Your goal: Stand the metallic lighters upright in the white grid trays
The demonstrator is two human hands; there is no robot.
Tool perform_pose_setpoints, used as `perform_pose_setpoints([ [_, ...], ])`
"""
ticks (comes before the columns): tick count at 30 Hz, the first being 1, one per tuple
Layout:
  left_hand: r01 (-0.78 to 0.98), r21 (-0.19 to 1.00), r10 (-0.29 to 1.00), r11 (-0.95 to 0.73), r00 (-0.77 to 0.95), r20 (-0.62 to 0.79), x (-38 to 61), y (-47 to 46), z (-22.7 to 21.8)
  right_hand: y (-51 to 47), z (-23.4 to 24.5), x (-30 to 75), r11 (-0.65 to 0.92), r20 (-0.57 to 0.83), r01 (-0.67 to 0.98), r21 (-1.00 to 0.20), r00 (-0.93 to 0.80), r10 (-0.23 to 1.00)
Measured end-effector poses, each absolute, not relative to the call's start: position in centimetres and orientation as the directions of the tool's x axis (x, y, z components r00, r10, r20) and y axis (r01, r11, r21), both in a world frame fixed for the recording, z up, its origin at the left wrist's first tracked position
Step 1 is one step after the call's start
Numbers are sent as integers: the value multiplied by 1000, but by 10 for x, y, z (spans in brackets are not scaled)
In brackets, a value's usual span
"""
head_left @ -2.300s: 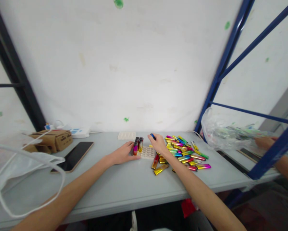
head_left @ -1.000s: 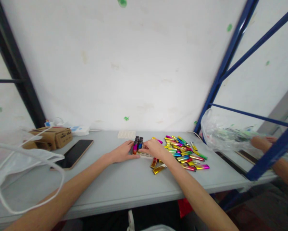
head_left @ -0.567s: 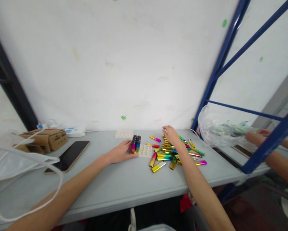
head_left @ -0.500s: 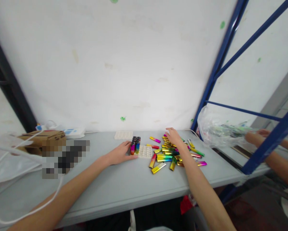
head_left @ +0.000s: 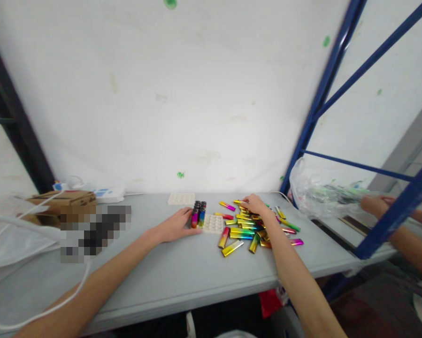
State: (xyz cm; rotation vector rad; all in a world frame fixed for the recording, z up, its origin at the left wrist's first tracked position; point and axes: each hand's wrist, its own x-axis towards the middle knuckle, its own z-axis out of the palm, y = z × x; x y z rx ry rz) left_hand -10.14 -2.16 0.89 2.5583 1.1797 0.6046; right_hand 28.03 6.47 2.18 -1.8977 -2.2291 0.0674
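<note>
Rests the left hand (head_left: 177, 225) against the left end of the white plastic grid tray (head_left: 213, 224) — thumb and fingers spread wide, gripping nothing, beside two rows of upright, black-topped multicoloured lighters (head_left: 198, 216) in it. Has the right hand (head_left: 256, 204) at the far side of the loose pile of shiny, rainbow-coloured lighters (head_left: 246, 231) on the grey desk (head_left: 182, 267), right of the tray — fingers bent, cannot tell how far open or whether gripping one.

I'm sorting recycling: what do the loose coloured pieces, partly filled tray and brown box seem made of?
Loose coloured pieces: glossy reflections suggest metal or metallised plastic.
Partly filled tray: matte, regular cells; probably moulded plastic.
Brown box: matte, kraft-like colour; likely cardboard.
</note>
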Motion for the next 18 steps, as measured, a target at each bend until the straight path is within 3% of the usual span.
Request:
perform_pose_setpoints([
  [5, 647, 415, 766, -640, 582, 273, -102, -23, 10, 61, 24, 277, 174, 171, 965, -195, -141, 975],
  [12, 637, 417, 758, -648, 587, 283, -104, -21, 7, 56, 32, 272, 267, 381, 896, -355, -122, 917],
  [16, 633, 424, 759, -648, 583, 288, -104, -20, 6, 45, 43, 259, 490, 505, 632, -601, -174, 845],
  [18, 641, 424, 766, -640, 578, 282, -104, -19, 6, 38, 47, 247, 519, 499, 466, -716, -178, 848],
])
